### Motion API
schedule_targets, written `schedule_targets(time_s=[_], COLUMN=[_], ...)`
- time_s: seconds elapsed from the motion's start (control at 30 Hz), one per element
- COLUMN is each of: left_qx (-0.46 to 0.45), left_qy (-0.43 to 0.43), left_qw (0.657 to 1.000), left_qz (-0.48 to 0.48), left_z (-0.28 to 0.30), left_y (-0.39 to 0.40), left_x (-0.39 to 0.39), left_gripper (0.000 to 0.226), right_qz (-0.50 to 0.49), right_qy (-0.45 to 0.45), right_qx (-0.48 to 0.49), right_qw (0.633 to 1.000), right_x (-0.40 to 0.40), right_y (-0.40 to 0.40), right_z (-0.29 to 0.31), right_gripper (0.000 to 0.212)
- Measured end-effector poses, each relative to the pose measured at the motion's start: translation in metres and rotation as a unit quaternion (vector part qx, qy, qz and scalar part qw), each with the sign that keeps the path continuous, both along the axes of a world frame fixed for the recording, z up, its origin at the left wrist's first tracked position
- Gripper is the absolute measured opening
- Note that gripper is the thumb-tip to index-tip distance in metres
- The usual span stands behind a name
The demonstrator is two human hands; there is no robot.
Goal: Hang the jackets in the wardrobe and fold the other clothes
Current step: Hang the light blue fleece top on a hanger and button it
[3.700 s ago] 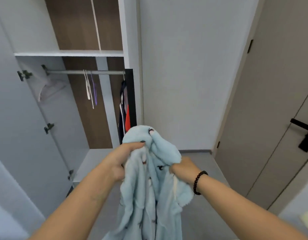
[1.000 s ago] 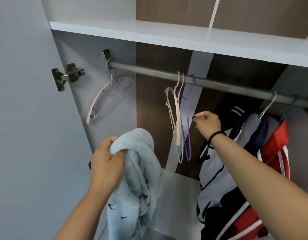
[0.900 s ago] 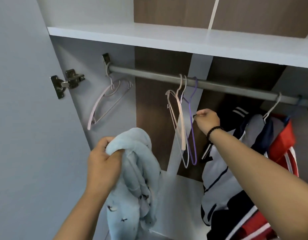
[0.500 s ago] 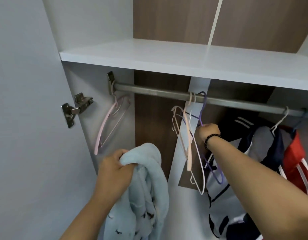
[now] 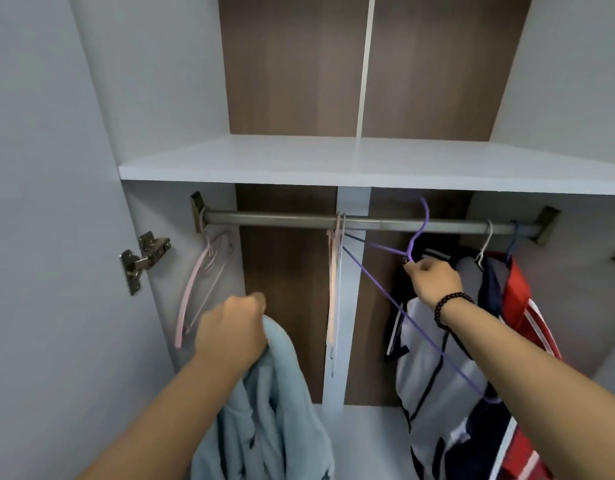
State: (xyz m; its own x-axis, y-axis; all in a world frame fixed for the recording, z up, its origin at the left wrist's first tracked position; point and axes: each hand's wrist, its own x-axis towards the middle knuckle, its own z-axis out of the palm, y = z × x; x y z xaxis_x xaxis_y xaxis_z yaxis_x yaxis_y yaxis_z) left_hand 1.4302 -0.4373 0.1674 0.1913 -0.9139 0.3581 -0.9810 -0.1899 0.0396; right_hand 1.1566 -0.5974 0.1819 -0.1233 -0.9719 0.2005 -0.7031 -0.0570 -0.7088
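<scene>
My left hand (image 5: 231, 327) grips a bunched light-blue fleece jacket (image 5: 271, 410), which hangs down at the lower centre. My right hand (image 5: 432, 277) pinches the neck of a purple wire hanger (image 5: 385, 296). Its hook (image 5: 422, 223) stands in front of the grey wardrobe rail (image 5: 281, 220), lifted off it. The hanger tilts across the opening, with one arm running down past my right forearm.
A pink hanger (image 5: 198, 289) hangs at the rail's left end, and pale hangers (image 5: 335, 289) hang in the middle. On the right hang a white and navy jacket (image 5: 434, 382) and a red jacket (image 5: 527, 317). A white shelf (image 5: 333, 161) lies above the rail, and an open door (image 5: 49, 237) stands left.
I came close to the wardrobe. My right hand took the purple hanger, lifted its hook off the rail and drew it right. My left hand keeps hold of the blue jacket.
</scene>
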Motion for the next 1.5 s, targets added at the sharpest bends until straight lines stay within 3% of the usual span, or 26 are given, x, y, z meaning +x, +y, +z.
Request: schedule_targets(time_s=[0.07,0.17,0.27,0.43,0.53,0.7,0.87,1.1,1.27,1.5], left_qx=[0.027,0.095,0.164,0.228,0.229,0.158,0.056,-0.046,-0.115,-0.197], left_qy=[-0.055,-0.167,-0.253,-0.285,-0.229,-0.098,0.037,0.223,0.270,0.393], left_qw=[0.998,0.980,0.953,0.930,0.946,0.982,0.995,0.972,0.956,0.891], left_qz=[0.016,0.047,0.015,-0.032,-0.032,0.020,0.079,0.049,-0.025,-0.113], left_z=[0.006,0.014,0.013,-0.005,-0.012,-0.019,-0.008,0.019,0.042,0.067], left_y=[-0.004,-0.007,-0.002,0.021,0.037,0.070,0.104,0.128,0.129,0.129], left_x=[-0.003,-0.018,-0.041,-0.072,-0.085,-0.092,-0.100,-0.133,-0.169,-0.211], left_gripper=[0.023,0.019,0.023,0.026,0.040,0.040,0.036,0.031,0.033,0.042], right_qz=[0.013,0.040,0.085,0.108,0.122,0.210,0.295,0.344,0.341,0.305], right_qy=[0.021,-0.012,-0.022,0.023,0.026,-0.051,-0.045,0.000,0.014,-0.034], right_qx=[-0.020,-0.010,0.036,0.071,0.062,0.049,0.071,0.056,0.078,0.075], right_qw=[0.999,0.999,0.995,0.991,0.990,0.975,0.952,0.937,0.937,0.949], right_x=[-0.015,-0.035,-0.056,-0.097,-0.116,-0.139,-0.155,-0.152,-0.138,-0.120], right_y=[0.012,0.033,0.063,0.116,0.148,0.201,0.241,0.271,0.265,0.254], right_z=[0.003,0.005,0.004,-0.002,-0.003,0.001,0.016,0.026,0.024,0.001], right_gripper=[0.018,0.018,0.022,0.023,0.020,0.014,0.033,0.038,0.059,0.037])
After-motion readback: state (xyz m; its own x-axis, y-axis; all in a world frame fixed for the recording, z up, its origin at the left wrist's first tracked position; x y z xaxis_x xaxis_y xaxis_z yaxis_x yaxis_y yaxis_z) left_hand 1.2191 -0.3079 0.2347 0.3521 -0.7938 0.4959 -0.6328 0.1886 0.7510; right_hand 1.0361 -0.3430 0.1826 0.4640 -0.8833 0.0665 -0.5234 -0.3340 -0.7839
